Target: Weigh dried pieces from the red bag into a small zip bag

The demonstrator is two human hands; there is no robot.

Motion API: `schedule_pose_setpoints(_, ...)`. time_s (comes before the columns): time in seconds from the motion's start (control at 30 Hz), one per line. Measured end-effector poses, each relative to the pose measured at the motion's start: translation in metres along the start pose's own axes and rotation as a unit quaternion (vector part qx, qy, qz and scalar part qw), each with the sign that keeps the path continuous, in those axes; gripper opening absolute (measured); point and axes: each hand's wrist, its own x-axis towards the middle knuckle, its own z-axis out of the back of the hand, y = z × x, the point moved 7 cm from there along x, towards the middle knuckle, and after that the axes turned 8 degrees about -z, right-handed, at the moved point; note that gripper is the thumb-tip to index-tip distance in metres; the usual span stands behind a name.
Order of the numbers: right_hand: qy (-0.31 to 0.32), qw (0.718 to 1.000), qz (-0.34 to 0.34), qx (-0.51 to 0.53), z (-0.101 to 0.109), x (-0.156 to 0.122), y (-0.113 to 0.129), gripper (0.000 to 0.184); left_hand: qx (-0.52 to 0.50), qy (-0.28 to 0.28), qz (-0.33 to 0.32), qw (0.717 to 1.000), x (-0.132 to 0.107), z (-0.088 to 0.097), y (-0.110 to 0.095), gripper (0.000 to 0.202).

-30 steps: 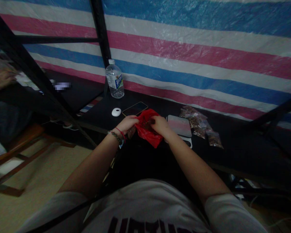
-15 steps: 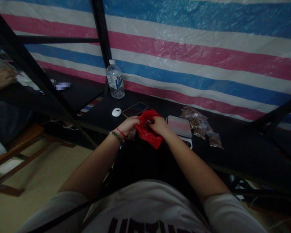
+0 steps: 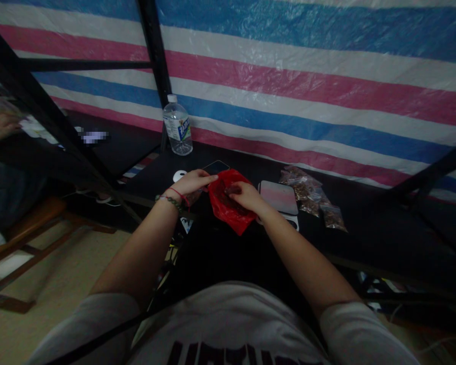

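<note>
A red plastic bag (image 3: 235, 219) gapes open at the table's front edge, dark brown bits inside it. My left hand (image 3: 193, 183) grips its left rim, fingers closed. Something brownish, perhaps a small clear bag, shows beneath that palm, too dim to tell. Inside the bag's mouth, my right hand (image 3: 247, 196) has its fingers pinched together; what they hold is hidden. Just right of it lies a small digital scale (image 3: 278, 197) with a flat silver plate. Beyond the scale are several small zip bags (image 3: 302, 190) of brown dried material, one zip bag (image 3: 333, 218) apart from the pile.
A clear plastic bottle (image 3: 178, 129) stands at the back left by a black metal post (image 3: 152, 56). A phone (image 3: 217, 166) and a white rounded object (image 3: 179, 175) lie behind my hands. Striped sheeting (image 3: 289, 76) hangs behind. Another person's hand (image 3: 0, 126) is at far left.
My left hand has shifted left along the bag's rim, and the bag's mouth is wider. My right hand stays in the bag. The view has moved slightly.
</note>
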Motion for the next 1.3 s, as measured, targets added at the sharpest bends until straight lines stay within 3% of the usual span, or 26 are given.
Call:
schedule_pose_setpoints(0.13, 0.001, 1.0, -0.003, 0.03, 0.0, 0.003, -0.004, 0.025, 0.034, 0.045, -0.03, 0.998, 0.026, -0.017, -0.016, 0.04)
schedule_pose_setpoints(0.3, 0.065, 0.994, -0.008, 0.084, -0.007, 0.003, -0.005, 0.026, 0.137, 0.137, 0.019, 0.981, 0.04, -0.041, -0.009, 0.028)
schedule_pose_setpoints(0.43, 0.105, 0.99, -0.001, 0.098, -0.015, 0.003, -0.003, 0.025, 0.206, 0.124, 0.009, 0.971, 0.039, -0.037, -0.004, 0.02)
schedule_pose_setpoints(0.53, 0.086, 0.99, -0.011, 0.109, -0.015, 0.006, -0.006, 0.023, 0.222, 0.087, -0.026, 0.971, 0.034, -0.03, -0.005, 0.023)
schedule_pose_setpoints(0.63, 0.05, 0.992, -0.02, 0.113, -0.012, 0.009, -0.01, 0.023, 0.171, 0.058, -0.028, 0.983, 0.027, -0.028, -0.001, 0.025)
schedule_pose_setpoints(0.77, 0.015, 0.993, -0.022, 0.117, -0.008, 0.012, -0.014, 0.022, -0.037, 0.044, 0.007, 0.998, 0.012, -0.036, 0.009, 0.022)
schedule_pose_setpoints(0.87, -0.002, 0.994, -0.009, 0.11, -0.002, 0.01, -0.012, 0.024, -0.196, 0.08, 0.027, 0.977, 0.0, -0.048, 0.012, 0.024)
schedule_pose_setpoints(0.97, -0.019, 0.997, 0.012, 0.078, 0.005, 0.003, -0.007, 0.025, -0.288, 0.104, 0.026, 0.952, -0.008, -0.052, 0.011, 0.031)
schedule_pose_setpoints(1.2, 0.025, 0.998, 0.062, 0.002, -0.004, -0.016, 0.015, 0.023, -0.241, 0.042, 0.041, 0.969, -0.006, -0.042, 0.024, 0.025)
schedule_pose_setpoints(1.3, 0.038, 0.996, 0.076, -0.022, -0.008, -0.021, 0.025, 0.023, -0.238, 0.043, 0.024, 0.97, -0.006, -0.043, 0.022, 0.025)
